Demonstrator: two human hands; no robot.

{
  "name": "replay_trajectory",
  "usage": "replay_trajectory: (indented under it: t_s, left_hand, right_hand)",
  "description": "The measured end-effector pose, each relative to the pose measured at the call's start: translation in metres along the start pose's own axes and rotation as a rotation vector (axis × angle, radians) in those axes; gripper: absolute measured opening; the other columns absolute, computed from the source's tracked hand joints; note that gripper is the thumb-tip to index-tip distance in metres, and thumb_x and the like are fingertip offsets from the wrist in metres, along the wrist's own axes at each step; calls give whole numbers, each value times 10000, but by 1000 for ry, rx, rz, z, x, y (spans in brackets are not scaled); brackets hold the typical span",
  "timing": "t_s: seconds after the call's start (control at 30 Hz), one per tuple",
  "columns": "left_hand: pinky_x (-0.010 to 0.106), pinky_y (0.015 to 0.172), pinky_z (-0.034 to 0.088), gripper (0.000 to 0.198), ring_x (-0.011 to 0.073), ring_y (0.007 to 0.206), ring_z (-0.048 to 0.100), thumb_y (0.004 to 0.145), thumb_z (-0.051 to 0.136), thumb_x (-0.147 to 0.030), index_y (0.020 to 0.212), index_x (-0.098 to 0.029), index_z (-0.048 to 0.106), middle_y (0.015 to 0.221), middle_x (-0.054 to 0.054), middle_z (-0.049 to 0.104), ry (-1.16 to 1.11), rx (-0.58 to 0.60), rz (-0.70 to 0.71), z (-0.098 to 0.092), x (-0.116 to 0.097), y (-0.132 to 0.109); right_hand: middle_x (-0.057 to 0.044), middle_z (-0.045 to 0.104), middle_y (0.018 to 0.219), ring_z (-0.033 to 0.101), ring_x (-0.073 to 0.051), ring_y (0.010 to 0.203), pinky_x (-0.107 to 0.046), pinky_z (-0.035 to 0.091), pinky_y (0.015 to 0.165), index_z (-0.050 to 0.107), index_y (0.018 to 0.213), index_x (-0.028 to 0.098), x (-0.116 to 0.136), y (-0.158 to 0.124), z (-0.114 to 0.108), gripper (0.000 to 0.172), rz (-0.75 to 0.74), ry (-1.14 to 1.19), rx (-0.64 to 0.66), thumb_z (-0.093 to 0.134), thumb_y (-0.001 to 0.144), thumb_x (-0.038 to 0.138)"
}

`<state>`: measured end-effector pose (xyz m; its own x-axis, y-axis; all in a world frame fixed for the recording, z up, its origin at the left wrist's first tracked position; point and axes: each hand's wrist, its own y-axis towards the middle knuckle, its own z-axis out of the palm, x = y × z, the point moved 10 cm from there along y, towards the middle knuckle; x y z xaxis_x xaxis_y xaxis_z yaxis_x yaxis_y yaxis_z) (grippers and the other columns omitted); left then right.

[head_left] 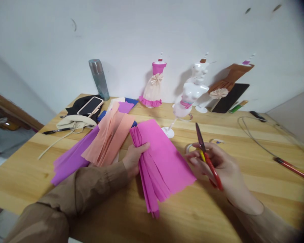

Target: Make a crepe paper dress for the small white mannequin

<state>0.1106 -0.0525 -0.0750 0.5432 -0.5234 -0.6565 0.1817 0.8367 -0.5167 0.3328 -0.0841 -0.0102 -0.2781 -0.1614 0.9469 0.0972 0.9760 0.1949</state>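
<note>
My left hand (135,157) is closed on a sheet of bright pink crepe paper (164,158), its left side gathered into folds and the rest fanning out flat to the right. To the right of the paper, my right hand (220,168) holds a pair of red-handled scissors (205,155), blades pointing up and away. The blades look closed and stand apart from the paper. Left of my left hand lie strips of peach crepe paper (111,135) and purple crepe paper (78,158).
Small dress forms stand along the wall: one in a pink and cream dress (157,84), a bare white one (192,92), one in brown (230,77). A flask (98,79), phone (91,105), pen (57,130), cable (255,145) and red stick-like tool (292,168) are on the wooden table (192,216).
</note>
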Motion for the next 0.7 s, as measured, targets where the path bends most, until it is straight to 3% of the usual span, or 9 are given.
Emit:
replay_trajectory:
  t_s: [0.1,0.2,0.33,0.43,0.53,0.7]
  left_hand:
    - [375,785,580,287,225,781,694,691,784,-153,956,-87,696,904,129,737,-6,-5,19,-1,-3,3]
    - [358,754,577,283,210,742,686,690,789,-168,945,-87,698,862,112,733,12,-7,46,1,-2,3]
    - [352,739,573,356,227,771,697,660,824,-230,962,-89,698,887,118,734,12,193,14,23,8,-2]
    - [331,751,565,378,201,738,689,621,854,-245,934,-97,703,830,93,725,8,250,26,29,6,-6]
    - [355,790,565,325,211,769,691,630,836,-195,912,-101,703,860,100,728,20,194,42,21,-4,-4]
    - [332,716,577,175,190,705,682,718,717,-73,889,-104,698,826,90,725,36,-97,85,-8,-30,-3]
  right_hand:
    - [-58,732,853,700,-208,708,-303,559,572,573,1019,260,15,-8,21,373,-18,22,140,780,739,394]
    - [-66,733,866,692,-218,703,-323,542,601,553,996,245,23,-9,46,414,-35,-107,212,795,709,418]
    - [-3,645,645,573,-167,540,-284,435,527,563,924,215,29,4,75,347,-122,-337,211,772,721,404]
    - [20,599,627,515,-132,525,-254,400,512,578,906,209,24,13,89,240,-124,-224,234,714,770,352]
    - [18,607,662,538,-135,558,-252,432,526,593,910,212,17,18,81,265,-39,-25,212,735,744,362]
    - [68,523,583,456,-96,486,-220,399,456,590,919,229,15,21,45,410,123,105,154,845,623,355]
